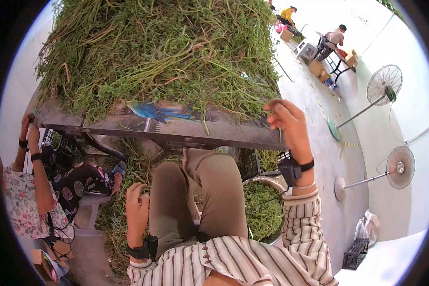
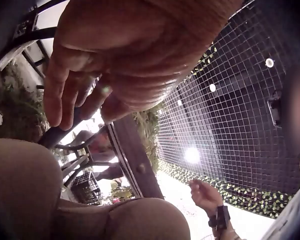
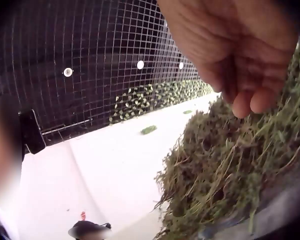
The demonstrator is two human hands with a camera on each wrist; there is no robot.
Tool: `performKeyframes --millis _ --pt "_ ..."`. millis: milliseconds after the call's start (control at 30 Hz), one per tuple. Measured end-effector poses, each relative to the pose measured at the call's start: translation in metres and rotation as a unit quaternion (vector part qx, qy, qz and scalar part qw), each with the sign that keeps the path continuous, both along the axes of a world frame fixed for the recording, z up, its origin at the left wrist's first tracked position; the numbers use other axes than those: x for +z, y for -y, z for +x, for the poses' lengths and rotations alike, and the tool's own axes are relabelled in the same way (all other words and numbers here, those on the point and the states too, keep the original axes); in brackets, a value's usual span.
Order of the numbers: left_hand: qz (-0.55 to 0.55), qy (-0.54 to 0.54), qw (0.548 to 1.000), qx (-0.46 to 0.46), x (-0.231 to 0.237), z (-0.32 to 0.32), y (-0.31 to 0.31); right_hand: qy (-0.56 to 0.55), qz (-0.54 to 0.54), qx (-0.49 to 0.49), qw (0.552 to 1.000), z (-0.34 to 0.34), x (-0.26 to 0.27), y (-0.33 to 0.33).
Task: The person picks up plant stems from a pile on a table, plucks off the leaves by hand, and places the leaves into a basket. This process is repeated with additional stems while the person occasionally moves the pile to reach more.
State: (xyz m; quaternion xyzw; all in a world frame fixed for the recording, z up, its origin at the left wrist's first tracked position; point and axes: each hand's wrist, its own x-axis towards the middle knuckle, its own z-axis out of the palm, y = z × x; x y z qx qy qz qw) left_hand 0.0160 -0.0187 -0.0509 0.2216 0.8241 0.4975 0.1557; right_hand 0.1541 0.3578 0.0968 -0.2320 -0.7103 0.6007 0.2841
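Note:
A large heap of green leafy stems [image 1: 167, 57] covers the dark table [image 1: 214, 131]; the right wrist view shows the heap [image 3: 230, 155] below the fingers. Raised at the table's right corner is my right hand [image 1: 291, 125], its fingers loosely bent, with no held stem that I can make out. My left hand [image 1: 137, 209] hangs beside my left knee, below the table's edge. Its relaxed fingers hold nothing in the left wrist view, where the hand [image 2: 120, 55] is seen close up. A blue and yellow bird picture [image 1: 152, 111] shows on the tabletop at the heap's front edge.
Under the table's right side is a round container of greens [image 1: 262, 209]. Stems litter the floor at left. Another person [image 1: 38, 195] sits at the left, hands at the table edge. Two standing fans [image 1: 400, 167] and a black crate [image 1: 356, 253] are at right.

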Motion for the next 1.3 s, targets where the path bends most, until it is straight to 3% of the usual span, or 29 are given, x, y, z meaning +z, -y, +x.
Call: performKeyframes --millis 33,100,233,333,367,400,500,567,633,700,733,833,900,967,1100,1233,1300 --pt "-0.004 -0.013 1.000 -0.016 -0.003 0.000 0.002 -0.002 0.004 0.005 1.000 -0.018 0.002 0.003" --pt "0.002 -0.027 0.999 -0.020 -0.002 -0.001 0.005 0.012 -0.016 0.115 0.993 -0.054 0.005 0.006" --pt "-0.010 -0.043 0.999 -0.004 0.006 -0.002 0.013 0.002 -0.020 0.186 0.982 -0.127 0.005 0.015" --pt "-0.025 -0.042 0.999 0.014 0.010 -0.003 0.020 -0.043 -0.148 0.245 0.957 -0.182 -0.008 0.008" --pt "-0.032 -0.034 0.999 0.022 0.010 -0.004 0.023 -0.045 -0.146 0.250 0.956 -0.199 -0.013 0.004" --pt "-0.043 -0.090 0.995 0.010 0.007 -0.006 0.027 -0.055 -0.185 0.244 0.950 -0.215 -0.018 0.001" --pt "-0.023 -0.052 0.998 0.034 0.004 -0.009 0.034 -0.078 -0.235 0.224 0.942 -0.247 -0.024 0.005" --pt "-0.024 -0.045 0.998 0.041 0.008 -0.011 0.037 -0.038 -0.103 0.073 0.991 -0.257 -0.025 0.011" --pt "-0.025 -0.036 0.998 0.044 0.006 -0.012 0.039 -0.040 -0.097 0.045 0.993 -0.276 -0.033 -0.004" --pt "-0.018 -0.064 0.997 0.043 -0.003 -0.014 0.044 -0.056 -0.184 -0.003 0.981 -0.285 -0.031 -0.009" --pt "-0.016 -0.065 0.997 0.039 -0.006 -0.015 0.045 -0.061 -0.196 0.025 0.978 -0.286 -0.031 -0.012" --pt "-0.049 -0.109 0.992 0.035 -0.009 -0.015 0.044 -0.023 -0.197 -0.010 0.980 -0.291 -0.028 -0.011" --pt "-0.056 -0.055 0.996 0.053 -0.005 -0.014 0.042 -0.034 -0.208 -0.036 0.977 -0.294 -0.029 -0.018" --pt "-0.035 -0.032 0.998 0.051 -0.008 -0.014 0.042 -0.048 -0.255 0.032 0.965 -0.294 -0.030 -0.027" --pt "-0.007 0.011 0.998 0.056 -0.017 -0.014 0.045 -0.027 -0.309 0.039 0.950 -0.296 -0.030 -0.034" --pt "0.009 0.016 0.998 0.056 -0.014 -0.011 0.045 -0.089 -0.308 0.047 0.946 -0.283 -0.036 -0.023" --pt "0.001 0.043 0.997 0.064 -0.012 -0.010 0.044 -0.111 -0.266 0.005 0.957 -0.272 -0.026 -0.018"
